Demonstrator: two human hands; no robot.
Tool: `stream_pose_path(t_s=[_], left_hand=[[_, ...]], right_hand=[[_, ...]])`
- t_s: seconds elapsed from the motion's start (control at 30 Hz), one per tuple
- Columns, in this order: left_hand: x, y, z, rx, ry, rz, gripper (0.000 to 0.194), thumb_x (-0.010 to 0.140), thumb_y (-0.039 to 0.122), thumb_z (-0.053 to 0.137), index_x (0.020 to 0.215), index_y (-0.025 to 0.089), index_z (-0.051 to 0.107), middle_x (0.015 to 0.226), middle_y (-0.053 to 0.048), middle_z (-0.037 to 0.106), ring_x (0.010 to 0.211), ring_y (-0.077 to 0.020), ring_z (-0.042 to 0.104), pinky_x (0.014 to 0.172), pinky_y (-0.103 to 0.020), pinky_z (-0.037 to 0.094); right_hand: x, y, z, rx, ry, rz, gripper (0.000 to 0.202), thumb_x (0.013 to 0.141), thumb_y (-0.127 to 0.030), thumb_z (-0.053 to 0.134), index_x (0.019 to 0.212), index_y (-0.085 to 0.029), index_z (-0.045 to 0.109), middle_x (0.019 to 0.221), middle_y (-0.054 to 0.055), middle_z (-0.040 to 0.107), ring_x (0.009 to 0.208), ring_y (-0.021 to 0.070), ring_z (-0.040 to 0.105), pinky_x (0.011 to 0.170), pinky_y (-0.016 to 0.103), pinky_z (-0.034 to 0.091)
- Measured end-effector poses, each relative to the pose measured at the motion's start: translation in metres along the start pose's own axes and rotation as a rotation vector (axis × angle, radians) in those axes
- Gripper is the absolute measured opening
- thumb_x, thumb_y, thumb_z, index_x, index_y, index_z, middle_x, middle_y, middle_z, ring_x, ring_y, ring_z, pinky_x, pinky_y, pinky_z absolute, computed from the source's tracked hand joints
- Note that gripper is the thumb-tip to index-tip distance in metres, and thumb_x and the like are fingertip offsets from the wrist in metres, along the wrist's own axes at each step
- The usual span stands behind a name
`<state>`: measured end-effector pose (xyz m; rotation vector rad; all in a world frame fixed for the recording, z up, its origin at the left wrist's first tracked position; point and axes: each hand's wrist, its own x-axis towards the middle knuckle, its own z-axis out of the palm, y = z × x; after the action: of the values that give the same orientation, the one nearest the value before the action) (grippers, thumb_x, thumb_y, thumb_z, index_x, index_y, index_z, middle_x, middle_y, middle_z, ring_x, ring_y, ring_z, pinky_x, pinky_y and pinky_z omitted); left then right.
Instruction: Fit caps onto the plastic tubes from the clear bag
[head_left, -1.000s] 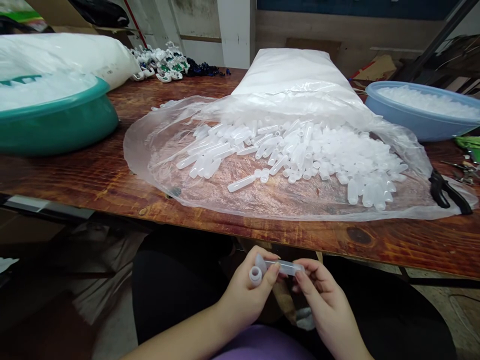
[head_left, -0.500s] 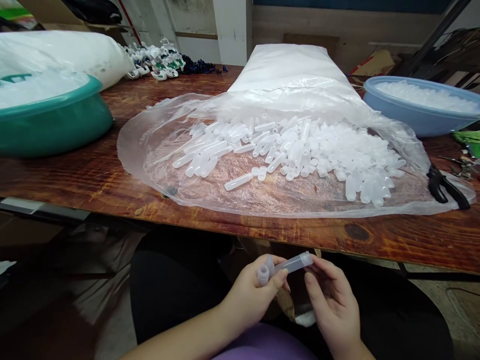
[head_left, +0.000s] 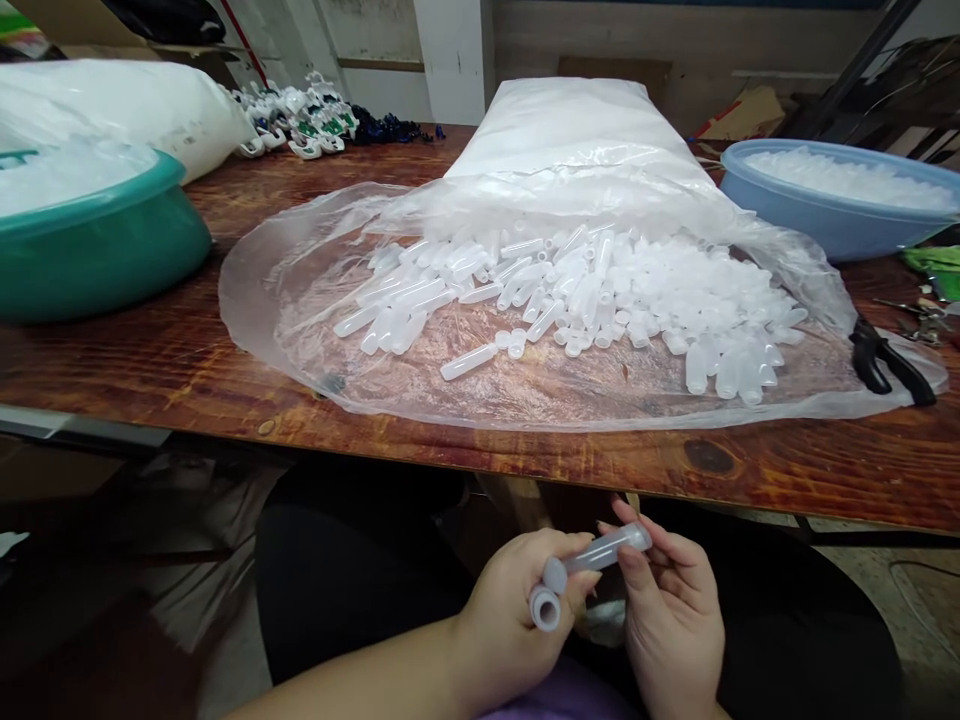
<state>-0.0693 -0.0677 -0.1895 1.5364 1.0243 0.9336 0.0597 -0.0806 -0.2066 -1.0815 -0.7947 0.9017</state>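
My left hand [head_left: 517,600] is closed around small translucent plastic tubes over my lap. One tube [head_left: 604,550] points out to the right, its wider rimmed end between the thumb and fingers of my right hand [head_left: 671,610]. Another tube's round open mouth [head_left: 545,610] faces me at the left thumb, with a pale rounded tip [head_left: 554,575] right above it. My left fingers hide the rest of these pieces. On the table lies a heap of similar white tubes [head_left: 570,290], spread over the mouth of a clear plastic bag [head_left: 480,405].
A big white sack [head_left: 562,120] lies behind the heap. Filled basins stand on both sides, a green one [head_left: 97,255] left and a blue one [head_left: 825,215] right. Black-handled pliers [head_left: 889,365] rest at the bag's right edge. The wooden table's front edge [head_left: 420,455] runs above my hands.
Both hands have moved slightly down and to the right with the tubes. My right thumb and fingers have come in around the tube's end. The camera view has shifted a little.
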Motion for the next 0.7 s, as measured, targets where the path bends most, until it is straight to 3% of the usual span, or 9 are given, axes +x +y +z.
stream_pose_path(t_s=[0.13, 0.3, 0.4, 0.5, 0.6, 0.7], left_hand=[[-0.004, -0.003, 0.004, 0.141, 0.042, 0.048, 0.021, 0.084, 0.023, 0.051, 0.098, 0.011, 0.062, 0.073, -0.006, 0.063, 0.063, -0.0130, 0.058, 0.063, -0.022, 0.047], [-0.007, -0.002, 0.005, 0.163, 0.073, 0.058, 0.020, 0.084, 0.022, 0.050, 0.097, 0.011, 0.061, 0.073, -0.006, 0.063, 0.067, -0.0140, 0.060, 0.067, -0.023, 0.047], [-0.004, -0.001, 0.003, 0.101, 0.034, 0.002, 0.021, 0.084, 0.024, 0.050, 0.098, 0.012, 0.060, 0.077, -0.006, 0.064, 0.066, -0.0134, 0.059, 0.063, -0.022, 0.047], [0.005, -0.002, 0.002, -0.004, -0.062, -0.129, 0.024, 0.085, 0.028, 0.048, 0.100, 0.012, 0.058, 0.078, -0.006, 0.064, 0.066, -0.0138, 0.059, 0.062, -0.022, 0.047], [0.019, -0.008, 0.003, -0.009, -0.079, -0.275, 0.024, 0.084, 0.029, 0.047, 0.093, 0.011, 0.061, 0.079, -0.006, 0.065, 0.070, -0.0160, 0.060, 0.065, -0.023, 0.047], [0.031, -0.015, 0.008, -0.010, -0.092, -0.450, 0.028, 0.082, 0.026, 0.046, 0.100, 0.011, 0.062, 0.092, -0.008, 0.067, 0.079, -0.0193, 0.062, 0.072, -0.027, 0.047]], right_hand=[[0.000, 0.000, 0.003, 0.046, 0.010, -0.020, 0.012, 0.076, -0.017, 0.069, 0.086, -0.022, 0.064, 0.097, 0.001, 0.071, 0.077, 0.0140, 0.069, 0.069, 0.020, 0.057], [-0.001, 0.003, 0.004, 0.023, 0.005, -0.050, 0.008, 0.078, -0.018, 0.068, 0.084, -0.021, 0.064, 0.094, 0.002, 0.071, 0.079, 0.0149, 0.069, 0.072, 0.024, 0.057], [0.001, 0.007, -0.001, -0.041, -0.003, -0.043, 0.007, 0.079, -0.021, 0.066, 0.085, -0.021, 0.062, 0.094, 0.003, 0.071, 0.077, 0.0173, 0.069, 0.069, 0.029, 0.058], [0.007, 0.013, -0.016, -0.293, -0.039, -0.065, 0.011, 0.083, -0.026, 0.060, 0.092, -0.021, 0.060, 0.092, 0.007, 0.069, 0.077, 0.0200, 0.069, 0.064, 0.031, 0.057], [0.012, 0.011, -0.036, -0.659, -0.101, -0.302, 0.018, 0.086, -0.027, 0.052, 0.100, -0.018, 0.059, 0.098, 0.010, 0.063, 0.089, 0.0219, 0.063, 0.069, 0.033, 0.054], [0.020, -0.007, -0.047, -0.824, -0.213, -0.631, 0.017, 0.084, -0.017, 0.052, 0.101, -0.018, 0.057, 0.102, 0.009, 0.056, 0.091, 0.0190, 0.058, 0.076, 0.031, 0.050]])
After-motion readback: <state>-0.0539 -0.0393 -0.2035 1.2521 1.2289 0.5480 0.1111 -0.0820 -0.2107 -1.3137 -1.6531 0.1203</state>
